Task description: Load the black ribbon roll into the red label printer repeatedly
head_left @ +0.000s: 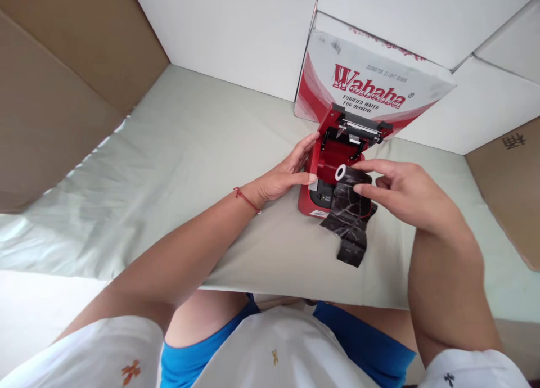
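Note:
A red label printer point(306, 199) stands on the cloth-covered table with its lid point(356, 126) raised, so its red inner bay shows. My left hand point(291, 174) grips the printer's left side, thumb at the front and fingers along the wall. Between the thumb and fingers of my right hand point(400, 191) is a roll of black labels point(352, 194) with a white core, held over the front right of the open bay. A loose, creased strip from the roll hangs down past the printer's front onto the cloth. The roll's right end is partly hidden by my fingers.
Behind the printer stands a red and white water carton point(367, 79). White boxes point(228, 28) line the back. Brown cardboard boxes stand at the left point(63, 95) and right point(510, 191). A pale green cloth point(189, 152) covers the table, its front edge near my lap.

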The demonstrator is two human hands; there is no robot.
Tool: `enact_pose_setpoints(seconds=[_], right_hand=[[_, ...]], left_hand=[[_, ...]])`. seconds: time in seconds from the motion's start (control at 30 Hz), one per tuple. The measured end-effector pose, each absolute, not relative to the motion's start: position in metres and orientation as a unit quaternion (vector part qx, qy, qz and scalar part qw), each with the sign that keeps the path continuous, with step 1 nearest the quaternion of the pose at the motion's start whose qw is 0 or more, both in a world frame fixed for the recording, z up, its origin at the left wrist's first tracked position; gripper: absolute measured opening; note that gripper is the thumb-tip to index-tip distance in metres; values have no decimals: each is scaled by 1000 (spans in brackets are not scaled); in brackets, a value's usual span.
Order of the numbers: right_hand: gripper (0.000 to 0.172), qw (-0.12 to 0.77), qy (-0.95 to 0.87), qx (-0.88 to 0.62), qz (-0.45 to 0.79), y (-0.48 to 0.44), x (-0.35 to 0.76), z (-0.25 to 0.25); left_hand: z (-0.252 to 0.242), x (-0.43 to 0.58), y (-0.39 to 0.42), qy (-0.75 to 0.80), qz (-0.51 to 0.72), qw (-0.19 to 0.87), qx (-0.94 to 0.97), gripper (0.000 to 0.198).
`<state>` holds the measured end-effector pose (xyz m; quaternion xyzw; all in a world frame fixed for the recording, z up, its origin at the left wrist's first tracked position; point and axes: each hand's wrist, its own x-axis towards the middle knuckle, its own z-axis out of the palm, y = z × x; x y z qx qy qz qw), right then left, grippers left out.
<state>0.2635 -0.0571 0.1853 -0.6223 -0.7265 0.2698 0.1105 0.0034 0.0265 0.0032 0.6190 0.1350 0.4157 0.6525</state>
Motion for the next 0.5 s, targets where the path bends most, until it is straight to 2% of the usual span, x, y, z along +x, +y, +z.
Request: enact_pose_setpoints(seconds=[0.23,0.5], right_hand=[[36,-5,-779,-611,142,-15,234,172],[40,-61,-761,-625,163,-6,226,185]], left_hand=[[4,6,25,146,423,665,598,123],[2,6,26,142,419,665,601,122]])
